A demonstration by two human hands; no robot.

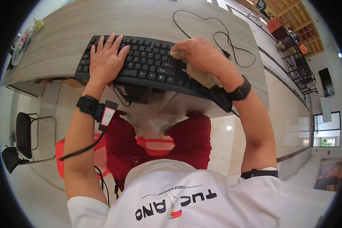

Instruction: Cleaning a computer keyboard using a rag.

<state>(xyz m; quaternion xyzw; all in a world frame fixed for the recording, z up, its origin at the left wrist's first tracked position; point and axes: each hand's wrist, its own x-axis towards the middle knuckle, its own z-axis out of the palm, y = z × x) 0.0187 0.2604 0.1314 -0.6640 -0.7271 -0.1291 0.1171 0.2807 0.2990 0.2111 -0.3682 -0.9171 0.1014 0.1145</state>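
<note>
A black computer keyboard (148,64) lies along the front edge of the desk. My left hand (107,58) rests flat on its left part, fingers spread over the keys. In my right hand (198,54) is a tan terry cloth (202,75), bunched under the fingers and draped over the keyboard's right part, where it hides keys. The lower right corner of the keyboard is partly behind my right wrist.
On the wood-grain desk (142,17), a thin black cable (216,19) with a plug loops beyond my right hand. A plastic bag (24,45) and a small yellow object (38,25) are at the far left. A black chair (24,135) stands on the floor at left.
</note>
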